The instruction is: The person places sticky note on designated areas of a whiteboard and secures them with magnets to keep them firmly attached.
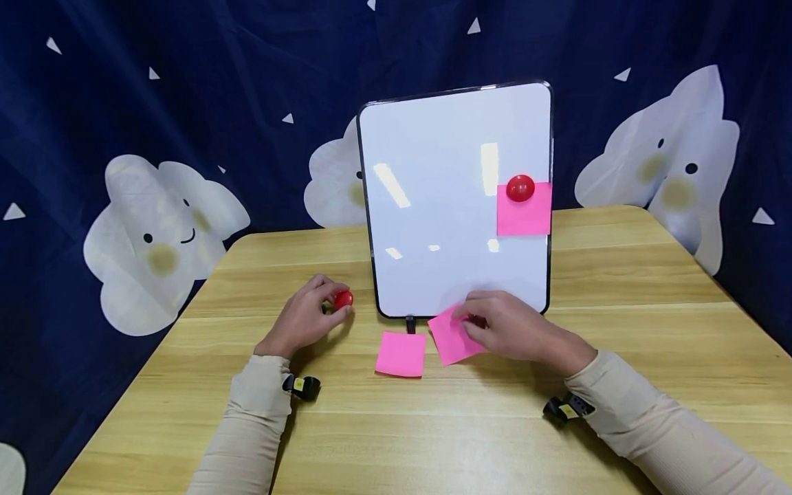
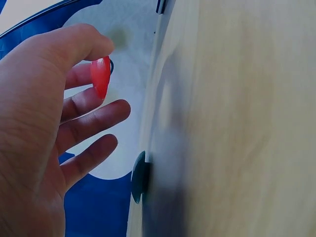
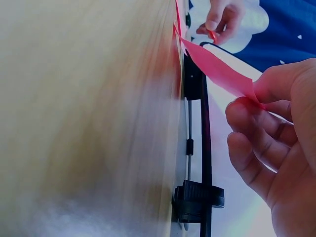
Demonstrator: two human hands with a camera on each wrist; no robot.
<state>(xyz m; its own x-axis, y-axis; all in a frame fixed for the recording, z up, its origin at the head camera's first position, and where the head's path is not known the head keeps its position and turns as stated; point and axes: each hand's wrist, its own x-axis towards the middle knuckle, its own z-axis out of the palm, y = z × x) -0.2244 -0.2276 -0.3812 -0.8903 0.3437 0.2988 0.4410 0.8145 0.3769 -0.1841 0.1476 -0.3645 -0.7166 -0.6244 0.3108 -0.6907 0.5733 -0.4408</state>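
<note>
My left hand point(image 1: 302, 317) pinches a round red magnet point(image 2: 100, 78) between thumb and fingers, just above the table left of the whiteboard point(image 1: 427, 220). A dark green magnet point(image 2: 140, 177) stands on the table beside that hand. In front of the board's lower edge, my right hand point(image 1: 516, 326) pinches a pink sticky note point(image 3: 219, 71) by one edge; the note hangs tilted. Another pink sticky note point(image 1: 400, 355) lies on the table between the hands. Higher on the board's right side, a red magnet point(image 1: 520, 188) sits over the top of a third pink note point(image 1: 522, 218).
The whiteboard stands upright on the wooden table point(image 1: 383, 433), its black frame point(image 3: 206, 148) and a black foot point(image 3: 195, 200) showing in the right wrist view. Behind hangs a dark blue curtain point(image 1: 247, 89) with white clouds. Each wrist wears a black strap device point(image 1: 303, 387).
</note>
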